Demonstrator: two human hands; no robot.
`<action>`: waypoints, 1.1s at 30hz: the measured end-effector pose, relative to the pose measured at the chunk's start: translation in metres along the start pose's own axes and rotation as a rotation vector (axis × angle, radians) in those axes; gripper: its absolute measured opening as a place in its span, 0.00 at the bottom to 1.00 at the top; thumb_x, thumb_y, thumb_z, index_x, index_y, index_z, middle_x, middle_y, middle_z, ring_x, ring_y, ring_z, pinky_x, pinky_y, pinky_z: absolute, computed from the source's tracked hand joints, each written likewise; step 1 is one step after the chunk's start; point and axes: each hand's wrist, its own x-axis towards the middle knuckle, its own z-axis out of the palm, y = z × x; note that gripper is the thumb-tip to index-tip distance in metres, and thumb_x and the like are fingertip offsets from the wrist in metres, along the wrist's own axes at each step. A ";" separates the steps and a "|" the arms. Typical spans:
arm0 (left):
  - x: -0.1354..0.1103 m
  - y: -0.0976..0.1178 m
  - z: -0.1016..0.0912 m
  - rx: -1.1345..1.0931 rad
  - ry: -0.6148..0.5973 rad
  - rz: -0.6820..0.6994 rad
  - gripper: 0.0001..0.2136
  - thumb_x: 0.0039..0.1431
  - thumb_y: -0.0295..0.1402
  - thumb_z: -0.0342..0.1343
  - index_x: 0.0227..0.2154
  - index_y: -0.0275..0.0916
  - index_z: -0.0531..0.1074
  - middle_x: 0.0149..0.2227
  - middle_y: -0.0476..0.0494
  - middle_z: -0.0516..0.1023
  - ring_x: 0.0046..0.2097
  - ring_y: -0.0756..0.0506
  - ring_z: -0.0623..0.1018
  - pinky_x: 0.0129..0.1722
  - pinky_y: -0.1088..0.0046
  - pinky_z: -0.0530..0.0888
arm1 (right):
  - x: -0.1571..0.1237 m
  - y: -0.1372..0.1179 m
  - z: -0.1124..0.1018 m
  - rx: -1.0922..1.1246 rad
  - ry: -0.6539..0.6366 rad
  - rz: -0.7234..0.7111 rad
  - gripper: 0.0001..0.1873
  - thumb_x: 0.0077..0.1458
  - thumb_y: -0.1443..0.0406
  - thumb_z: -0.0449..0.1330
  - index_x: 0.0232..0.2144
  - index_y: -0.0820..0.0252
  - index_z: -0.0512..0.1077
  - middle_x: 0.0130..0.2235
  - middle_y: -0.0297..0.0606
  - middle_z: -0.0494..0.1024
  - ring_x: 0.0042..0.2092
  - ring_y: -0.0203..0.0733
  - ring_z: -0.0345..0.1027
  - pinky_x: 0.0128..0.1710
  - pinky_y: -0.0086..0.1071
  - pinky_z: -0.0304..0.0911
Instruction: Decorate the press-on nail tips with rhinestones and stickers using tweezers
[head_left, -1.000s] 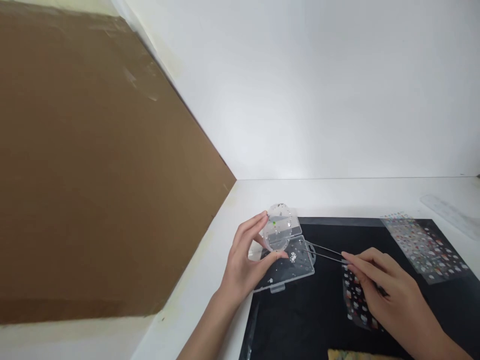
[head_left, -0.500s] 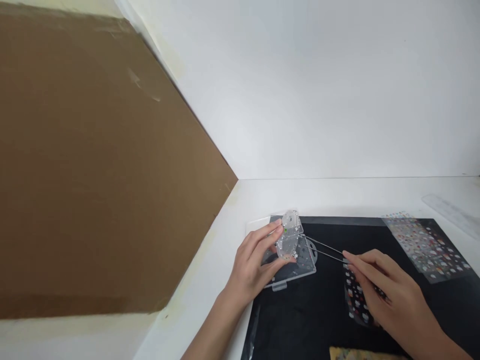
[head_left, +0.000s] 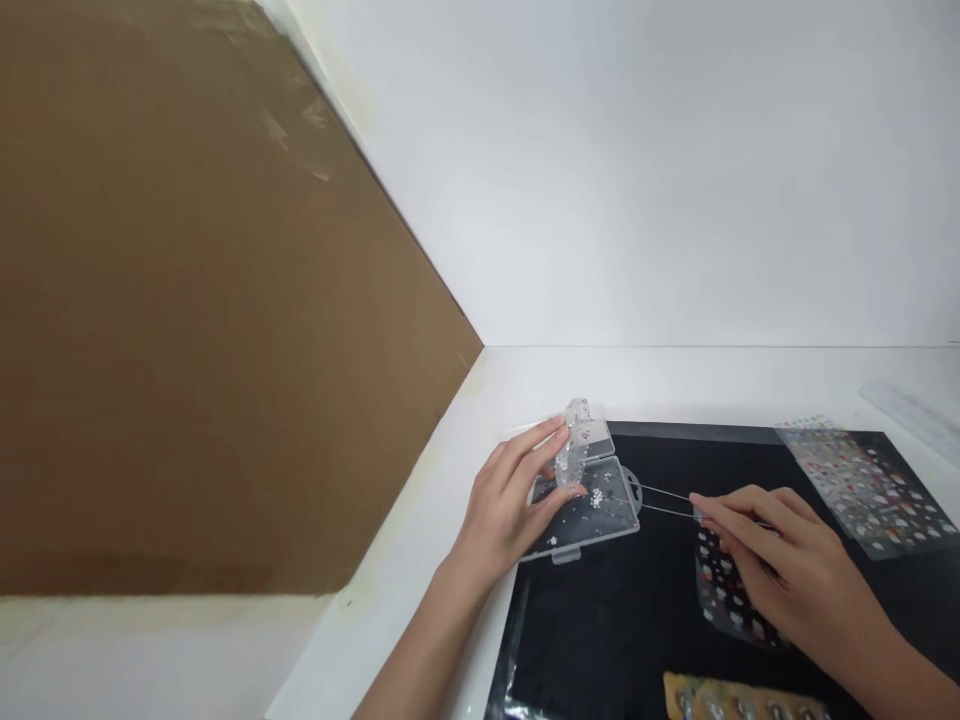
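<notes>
A white wall [head_left: 637,170] rises behind a white counter [head_left: 570,385], and a large brown cardboard sheet [head_left: 187,300] stands at the counter's 9 o'clock side. A black mat [head_left: 600,640] covers the counter's 3 to 5 o'clock area.

On the mat's 11 o'clock corner sits an open clear plastic box [head_left: 600,515], with its lid half [head_left: 596,438] lying flat at 12 o'clock from its base half. Small white flower-shaped flecks [head_left: 596,498] lie inside the base, and a few more are scattered toward its 7 o'clock corner. Nothing else inside can be made out.

A sticker sheet [head_left: 866,490] lies at the mat's 2 o'clock, a dark sticker sheet [head_left: 724,590] lies under the right hand [head_left: 799,570], and a gold-backed sticker strip [head_left: 742,697] lies at the mat's 6 o'clock edge. A clear ruler [head_left: 915,420] lies on the counter at 2 o'clock, beyond the mat.

The left hand [head_left: 510,500] is just over the box, its grip pinching a round clear disc [head_left: 574,445] flecked with silver, held upright on its edge between thumb and fingers. The right hand's grip is pressed together on a pair of slim metal tweezers [head_left: 667,500], held like a pen. Their tips reach the round tab at the box's 3 o'clock side; whether they pinch anything, I cannot tell.
</notes>
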 end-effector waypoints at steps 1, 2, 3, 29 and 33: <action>0.000 0.000 0.001 -0.003 -0.001 0.000 0.32 0.66 0.33 0.69 0.70 0.45 0.64 0.60 0.33 0.79 0.49 0.39 0.85 0.40 0.62 0.86 | 0.000 0.004 -0.002 -0.001 -0.012 -0.025 0.22 0.69 0.74 0.57 0.59 0.52 0.76 0.40 0.34 0.83 0.34 0.34 0.72 0.37 0.29 0.70; 0.000 -0.001 0.001 -0.007 -0.001 0.001 0.32 0.66 0.33 0.69 0.70 0.44 0.65 0.60 0.33 0.78 0.48 0.40 0.85 0.40 0.63 0.85 | 0.000 0.009 -0.004 0.001 -0.023 -0.044 0.23 0.68 0.75 0.58 0.60 0.52 0.75 0.40 0.34 0.83 0.35 0.34 0.73 0.38 0.30 0.70; -0.001 -0.001 0.002 -0.011 0.000 0.001 0.32 0.66 0.33 0.69 0.69 0.44 0.65 0.60 0.32 0.78 0.46 0.41 0.84 0.39 0.63 0.85 | 0.000 0.014 -0.006 0.006 -0.032 -0.056 0.24 0.67 0.75 0.58 0.60 0.51 0.75 0.40 0.34 0.83 0.35 0.35 0.73 0.38 0.30 0.69; 0.001 -0.001 0.004 -0.050 -0.024 -0.033 0.29 0.71 0.43 0.63 0.69 0.43 0.63 0.65 0.33 0.76 0.38 0.47 0.84 0.44 0.60 0.84 | 0.011 0.021 -0.032 0.037 -0.184 -0.224 0.20 0.67 0.75 0.60 0.58 0.59 0.76 0.42 0.37 0.83 0.39 0.37 0.73 0.43 0.33 0.66; 0.001 -0.002 0.004 -0.039 -0.024 -0.044 0.29 0.71 0.45 0.62 0.69 0.42 0.63 0.64 0.33 0.76 0.35 0.48 0.82 0.44 0.60 0.84 | 0.011 0.020 -0.031 0.070 -0.166 -0.178 0.26 0.66 0.74 0.61 0.63 0.51 0.75 0.42 0.34 0.84 0.38 0.36 0.75 0.41 0.33 0.68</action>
